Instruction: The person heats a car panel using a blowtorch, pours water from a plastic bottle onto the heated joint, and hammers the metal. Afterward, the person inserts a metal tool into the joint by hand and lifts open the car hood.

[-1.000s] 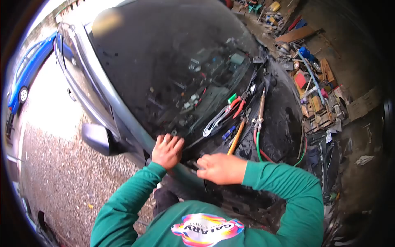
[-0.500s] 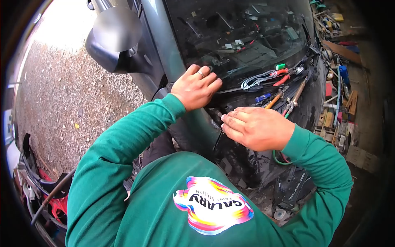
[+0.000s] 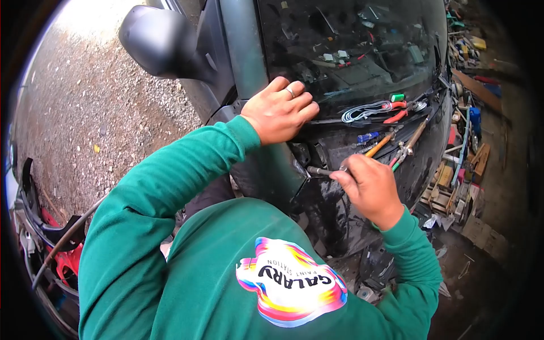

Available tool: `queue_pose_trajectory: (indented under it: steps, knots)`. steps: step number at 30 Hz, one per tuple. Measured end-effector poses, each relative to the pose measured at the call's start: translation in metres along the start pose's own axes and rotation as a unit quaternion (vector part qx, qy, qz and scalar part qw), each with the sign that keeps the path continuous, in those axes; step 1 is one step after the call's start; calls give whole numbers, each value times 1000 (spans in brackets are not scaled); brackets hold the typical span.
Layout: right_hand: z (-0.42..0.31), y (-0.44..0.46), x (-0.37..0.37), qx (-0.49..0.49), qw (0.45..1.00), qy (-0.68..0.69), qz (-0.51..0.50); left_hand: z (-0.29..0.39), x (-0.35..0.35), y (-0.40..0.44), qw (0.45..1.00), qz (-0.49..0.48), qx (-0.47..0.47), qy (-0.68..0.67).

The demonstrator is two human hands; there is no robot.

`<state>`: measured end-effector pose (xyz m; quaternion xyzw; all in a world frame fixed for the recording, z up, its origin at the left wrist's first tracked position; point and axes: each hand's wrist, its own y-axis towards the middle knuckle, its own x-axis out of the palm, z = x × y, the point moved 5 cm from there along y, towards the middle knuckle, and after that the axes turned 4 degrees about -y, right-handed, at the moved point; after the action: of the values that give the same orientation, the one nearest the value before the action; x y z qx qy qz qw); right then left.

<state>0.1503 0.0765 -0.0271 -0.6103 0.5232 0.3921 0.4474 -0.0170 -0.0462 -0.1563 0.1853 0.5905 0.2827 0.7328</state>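
My right hand (image 3: pixel 371 187) is closed around a metal socket wrench (image 3: pixel 321 170). The tool's tip points left, at the corner of the dark car's fender (image 3: pixel 272 175), and most of the handle is hidden inside my fist. My left hand (image 3: pixel 283 110) holds nothing. It lies palm down on the lower corner of the windshield (image 3: pixel 362 62), fingers slightly bent, a ring on one of them. Just beyond my right hand are a hammer with a wooden handle (image 3: pixel 378 146) and a blue-handled tool (image 3: pixel 368 137).
Red-handled pliers (image 3: pixel 395 117), a coiled grey cable (image 3: pixel 362 111) and a small green object (image 3: pixel 398 97) lie along the windshield base. The side mirror (image 3: pixel 158 42) juts out at upper left over gravel (image 3: pixel 113 113). Scrap wood and parts (image 3: pixel 453 175) litter the floor at right.
My right hand has gone from flat, outstretched fingers to a fist around the socket wrench, and its forearm has swung inward. My left hand stays on the windshield corner. The view has shifted slightly.
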Motion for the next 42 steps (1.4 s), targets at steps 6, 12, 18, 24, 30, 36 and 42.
queue_pose_trajectory:
  steps: [6, 12, 18, 24, 30, 36, 42]
  knots:
    - [38, -47, -29, 249, 881, 394, 78, 1, 1, 1, 1000, -8, 1, 7]
    - [41, -50, 7, 204, 787, 574, 96, 2, -1, 2, 1000, -20, 1, 10]
    - [28, -30, 17, 145, 848, 510, 6, 2, 0, 1, 1000, -11, 1, 7]
    - [15, 0, 31, -16, 915, 399, -59, 1, 0, 0, 1000, 1, 5, 10]
    - [13, 17, 30, -78, 932, 343, -90, 1, 1, 0, 1000, -7, 0, 15]
    - [14, 33, 26, -179, 934, 282, -130, 3, -1, 2, 1000, -2, 2, 26]
    - [11, 37, 18, -181, 932, 260, -177, 2, -1, 2, 1000, 12, 0, 20]
